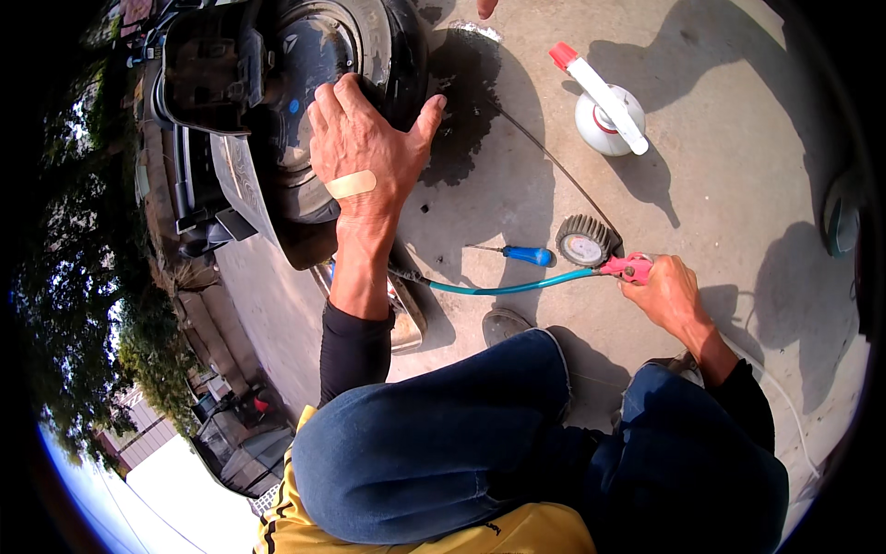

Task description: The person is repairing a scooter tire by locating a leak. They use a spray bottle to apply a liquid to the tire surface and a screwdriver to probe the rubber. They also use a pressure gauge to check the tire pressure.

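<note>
My left hand, with a bandage strip on its back, is open over the wheel of a vehicle, thumb spread. Its fingertips are partly hidden against the wheel. My right hand grips the pink-red handle of a tire inflator. The inflator's round gauge, with a black ribbed guard, lies by the ground just beyond that hand. A teal hose runs left from the inflator toward the wheel, its far end hidden behind my left forearm. A thin dark hose stretches up from the gauge.
A blue-handled screwdriver lies on the concrete. Beyond it stands a white spray bottle with a red nozzle. Water darkens the ground by the tire. A metal tray sits below my left forearm. Another person's fingertip shows at the top.
</note>
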### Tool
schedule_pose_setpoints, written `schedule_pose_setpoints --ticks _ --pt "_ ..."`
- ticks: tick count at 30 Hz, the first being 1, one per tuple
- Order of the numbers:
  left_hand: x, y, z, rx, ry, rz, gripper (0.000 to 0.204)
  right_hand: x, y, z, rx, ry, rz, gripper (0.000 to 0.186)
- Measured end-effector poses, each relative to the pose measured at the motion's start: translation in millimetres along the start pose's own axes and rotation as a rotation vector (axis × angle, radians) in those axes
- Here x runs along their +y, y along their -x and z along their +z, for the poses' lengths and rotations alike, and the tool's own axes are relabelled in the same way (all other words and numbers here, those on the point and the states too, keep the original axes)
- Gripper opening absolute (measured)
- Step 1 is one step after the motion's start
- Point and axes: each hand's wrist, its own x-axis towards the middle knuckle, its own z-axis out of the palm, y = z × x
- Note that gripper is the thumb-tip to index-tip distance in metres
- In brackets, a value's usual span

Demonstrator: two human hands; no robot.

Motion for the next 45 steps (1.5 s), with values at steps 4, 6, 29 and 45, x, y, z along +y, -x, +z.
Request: schedule_pose_setpoints --ticks 4,6,29,45 --pt "-1.5 -1.9 -6.8 -0.002 -0.053 -0.051 0.072 -7.2 2.8 -3.3 0.019 -0.035 -0.041 0.030" --pt "-2.3 -1.5 -2.9 0.004 -0.048 -0.061 0.069 -11.8 4.3 -4.9 0.012 -0.025 -0.014 0.030" --pt "-4.2 -0.7 -17.6 -0.052 0.171 -0.108 0.076 -97.5 -31.6 -108.8 0.615 -0.060 -0.450 0.107" --pt "-11.3 3.4 -11.7 -0.093 0.059 -0.053 0.082 -162.3 -100.5 -79.0 0.207 -0.095 -0.842 0.034"
